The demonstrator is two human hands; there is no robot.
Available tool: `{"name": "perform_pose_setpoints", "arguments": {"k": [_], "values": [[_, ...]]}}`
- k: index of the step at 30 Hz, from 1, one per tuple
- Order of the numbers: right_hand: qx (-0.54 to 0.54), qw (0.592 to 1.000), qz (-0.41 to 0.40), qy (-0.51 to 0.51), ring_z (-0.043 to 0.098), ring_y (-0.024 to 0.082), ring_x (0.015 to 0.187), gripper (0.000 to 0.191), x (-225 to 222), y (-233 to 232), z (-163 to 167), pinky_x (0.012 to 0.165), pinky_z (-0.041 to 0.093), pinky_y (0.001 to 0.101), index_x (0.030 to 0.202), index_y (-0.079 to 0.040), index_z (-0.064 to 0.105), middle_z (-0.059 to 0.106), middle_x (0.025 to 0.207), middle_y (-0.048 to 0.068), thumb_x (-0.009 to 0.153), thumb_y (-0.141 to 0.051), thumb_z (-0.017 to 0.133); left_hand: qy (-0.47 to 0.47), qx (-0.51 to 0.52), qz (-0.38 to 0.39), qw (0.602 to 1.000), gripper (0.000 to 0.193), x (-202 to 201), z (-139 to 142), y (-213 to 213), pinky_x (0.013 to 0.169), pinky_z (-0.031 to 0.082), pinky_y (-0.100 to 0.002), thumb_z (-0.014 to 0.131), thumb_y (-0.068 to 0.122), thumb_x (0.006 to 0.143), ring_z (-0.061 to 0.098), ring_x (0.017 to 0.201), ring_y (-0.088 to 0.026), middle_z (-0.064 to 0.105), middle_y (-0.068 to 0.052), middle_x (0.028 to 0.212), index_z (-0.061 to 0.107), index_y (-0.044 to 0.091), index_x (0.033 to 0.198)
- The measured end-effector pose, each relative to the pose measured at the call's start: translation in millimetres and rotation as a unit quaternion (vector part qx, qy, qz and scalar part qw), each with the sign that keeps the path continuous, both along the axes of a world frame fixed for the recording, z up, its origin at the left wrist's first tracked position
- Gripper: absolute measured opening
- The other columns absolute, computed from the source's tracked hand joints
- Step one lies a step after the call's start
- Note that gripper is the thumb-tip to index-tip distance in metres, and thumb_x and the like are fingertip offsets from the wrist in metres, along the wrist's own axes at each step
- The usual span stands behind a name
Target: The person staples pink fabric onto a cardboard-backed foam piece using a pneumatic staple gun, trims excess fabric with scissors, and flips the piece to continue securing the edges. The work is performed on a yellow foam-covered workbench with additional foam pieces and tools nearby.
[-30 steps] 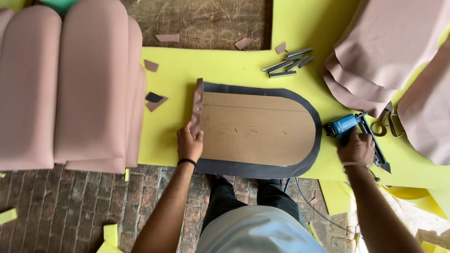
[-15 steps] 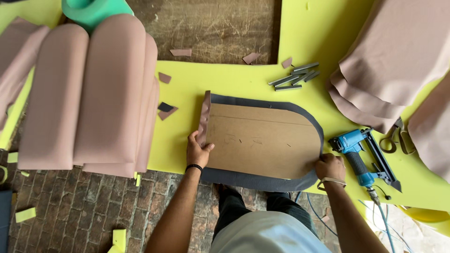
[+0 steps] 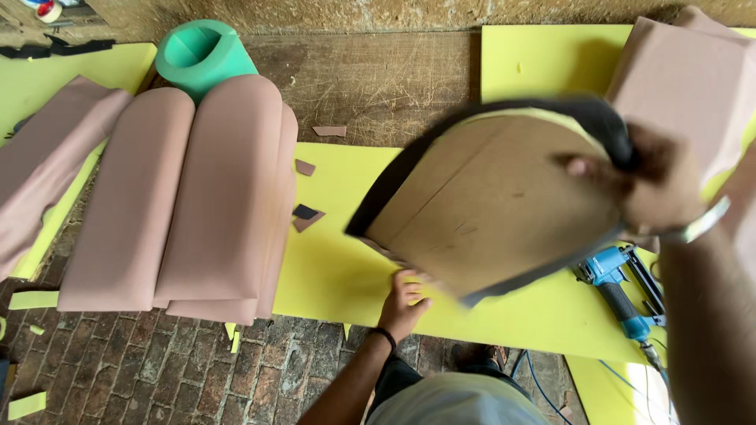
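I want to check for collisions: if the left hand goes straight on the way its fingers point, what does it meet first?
The left hand points up and slightly right, so it would probably first meet the lower edge of the raised panel, which its fingertips seem already to reach; depth is unclear.

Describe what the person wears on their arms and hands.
Both forearms are bare, with no sleeves or gloves in view. The left hand has a thin dark band at the wrist. The right hand has a pale, shiny band at the wrist, blurred.
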State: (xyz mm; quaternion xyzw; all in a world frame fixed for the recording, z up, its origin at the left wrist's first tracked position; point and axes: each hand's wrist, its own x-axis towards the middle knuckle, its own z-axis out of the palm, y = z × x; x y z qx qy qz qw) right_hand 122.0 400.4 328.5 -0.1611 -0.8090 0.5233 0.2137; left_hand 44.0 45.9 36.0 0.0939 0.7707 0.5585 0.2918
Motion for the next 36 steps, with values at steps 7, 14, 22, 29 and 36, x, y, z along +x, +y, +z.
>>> {"name": "perform_pose_setpoints", "arguments": {"k": [7,14,22,29,36], "values": [[0.332,0.923,0.194,-0.030,0.070,0.015,0.077,0.031,-80.7,-20.7,67.2,0.070,0.056,0.0320,0.108,-0.009,0.078,0.076,0.092,0.005,0.082,-0.024,0.085,0.008,0.124,0.154,0.980,0.025,-80.9,32.2,-24.1,0.068,0.056,-0.028,0.071,0.019,0.094,0.066,0.077,-0.014,0.072,-0.006,0.099,0.067,0.003,0.112],[0.348,0.917,0.171,-0.092,0.071,0.018,0.080,0.033,-91.9,-5.9,58.5,0.074,0.057,0.0324,0.107,-0.010,0.078,0.077,0.092,0.005,0.079,-0.026,0.086,0.321,0.211,0.067,0.921,0.057,-127.0,178.1,16.5,0.097,0.053,-0.039,0.075,0.027,0.094,0.061,0.123,-0.023,0.061,-0.009,0.137,0.051,0.003,0.140],[0.351,0.902,0.171,-0.186,0.074,0.020,0.076,0.038,-91.6,-38.3,81.2,0.074,0.059,0.0363,0.101,-0.012,0.076,0.077,0.083,0.003,0.075,-0.038,0.085,0.433,-0.108,-0.190,0.875,0.026,-167.9,334.9,105.3,0.089,0.058,-0.040,0.067,0.036,0.104,0.074,0.101,-0.027,0.077,-0.013,0.107,0.074,0.012,0.112],[0.449,0.818,0.117,-0.340,0.070,0.020,0.101,0.046,-87.1,-57.3,105.2,0.093,0.056,0.0365,0.113,-0.019,0.073,0.070,0.110,0.000,0.084,-0.055,0.075,0.395,-0.003,-0.233,0.889,0.016,-174.9,326.8,141.3,0.081,0.056,-0.041,0.067,0.021,0.094,0.072,0.094,-0.027,0.075,-0.011,0.098,0.068,0.007,0.102],[0.388,0.852,0.137,-0.323,0.074,0.026,0.101,0.052,-82.5,-36.0,120.6,0.093,0.057,0.0427,0.129,-0.018,0.064,0.076,0.106,0.007,0.090,-0.053,0.067,0.418,-0.109,-0.268,0.861,0.015,-186.2,337.0,157.4,0.087,0.055,-0.041,0.063,0.020,0.096,0.072,0.099,-0.027,0.076,-0.012,0.103,0.069,0.008,0.104]]}}
